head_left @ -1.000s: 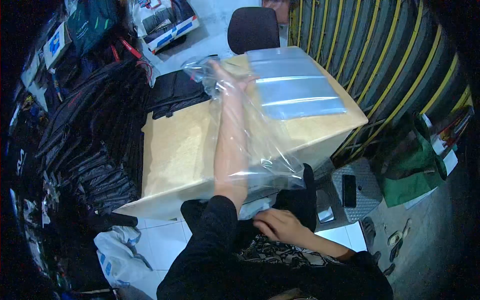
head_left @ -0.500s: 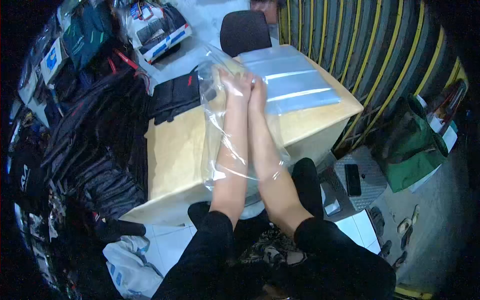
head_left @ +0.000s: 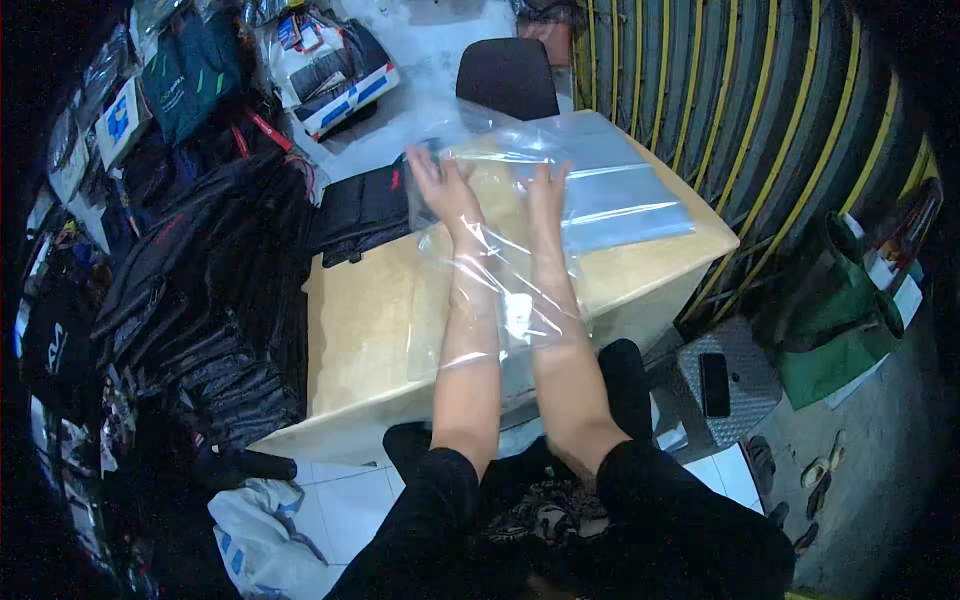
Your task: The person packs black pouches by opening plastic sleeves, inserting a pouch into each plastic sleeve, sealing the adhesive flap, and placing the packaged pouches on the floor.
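A clear plastic bag (head_left: 517,312) surrounds both my forearms above the wooden table, its mouth near my elbows. Inside it, my left hand (head_left: 450,192) has its fingers spread, close to the folded black garment (head_left: 362,208). My right hand (head_left: 546,188), also inside the bag, is held apart from the left with its fingers stretched out against the film. To its right lies a stack of flat clear plastic bags (head_left: 625,205).
Black garments (head_left: 210,290) are heaped left of the table (head_left: 360,320). A dark chair (head_left: 507,78) stands behind it. On the right are a phone (head_left: 715,385) on a grey box, a green bag (head_left: 840,320) and slatted metal shutters (head_left: 760,130).
My hands were close together inside the bag; now they have moved apart and the bag is spread wider between them. The view has shifted slightly.
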`<action>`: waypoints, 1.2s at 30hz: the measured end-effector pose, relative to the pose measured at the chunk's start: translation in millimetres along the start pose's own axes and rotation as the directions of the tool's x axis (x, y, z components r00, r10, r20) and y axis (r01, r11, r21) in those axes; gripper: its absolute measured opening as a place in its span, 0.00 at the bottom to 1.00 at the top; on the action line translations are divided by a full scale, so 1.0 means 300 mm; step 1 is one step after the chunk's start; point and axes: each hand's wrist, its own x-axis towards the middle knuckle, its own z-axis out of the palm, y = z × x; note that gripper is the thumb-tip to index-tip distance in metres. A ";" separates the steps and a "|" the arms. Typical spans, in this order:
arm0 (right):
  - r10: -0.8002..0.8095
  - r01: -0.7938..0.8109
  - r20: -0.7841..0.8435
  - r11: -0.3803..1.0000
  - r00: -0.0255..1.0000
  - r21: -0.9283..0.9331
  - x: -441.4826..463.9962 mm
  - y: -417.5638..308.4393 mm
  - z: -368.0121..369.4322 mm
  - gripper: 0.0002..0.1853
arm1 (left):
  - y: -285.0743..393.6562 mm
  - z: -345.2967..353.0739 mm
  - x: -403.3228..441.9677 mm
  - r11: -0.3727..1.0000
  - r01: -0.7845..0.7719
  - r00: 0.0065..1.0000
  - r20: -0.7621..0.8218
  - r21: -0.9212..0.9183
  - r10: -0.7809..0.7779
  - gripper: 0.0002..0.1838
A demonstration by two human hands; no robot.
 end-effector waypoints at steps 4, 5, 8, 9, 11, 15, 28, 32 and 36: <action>-0.007 0.004 0.116 1.000 0.993 0.024 -0.125 -0.104 0.028 0.46 | -0.221 0.059 0.056 0.927 -0.091 0.961 0.276 0.365 -0.014 0.23; 0.034 -0.043 0.146 0.997 0.989 0.061 -0.132 -0.104 0.002 0.47 | -0.245 0.078 0.036 0.956 0.049 0.952 0.275 0.291 -0.132 0.26; 0.145 -0.224 0.229 0.903 0.962 0.367 -0.111 -0.092 -0.111 0.48 | -0.172 0.232 0.023 0.957 0.265 0.896 0.338 0.117 -0.289 0.39; 0.295 -0.352 0.224 0.890 0.929 0.290 -0.086 -0.092 -0.168 0.48 | -0.107 0.255 0.012 0.972 0.210 0.904 0.358 0.100 -0.233 0.43; 0.090 -0.172 0.240 0.922 0.967 0.347 -0.069 0.012 -0.303 0.49 | -0.100 0.268 0.048 0.980 0.149 0.892 0.409 0.136 -0.192 0.58; -0.223 0.232 0.098 0.720 0.970 -0.654 -0.116 -0.011 -0.338 0.45 | -0.201 0.275 0.009 0.897 -0.079 0.927 0.362 0.434 -0.093 0.62; -0.168 0.117 -0.202 0.963 0.965 -0.242 0.158 0.055 -0.109 0.29 | 0.097 0.000 -0.130 0.949 0.073 0.947 0.276 0.308 -0.162 0.54; -0.101 0.156 0.155 0.904 0.983 -0.398 0.066 0.039 -0.041 0.38 | 0.063 -0.139 -0.067 0.943 0.330 0.944 0.022 -0.038 -0.329 0.36; -0.197 0.264 0.259 0.931 0.946 -0.254 0.007 0.049 0.044 0.39 | 0.019 -0.152 0.007 0.967 0.255 0.896 -0.373 -0.016 -0.243 0.25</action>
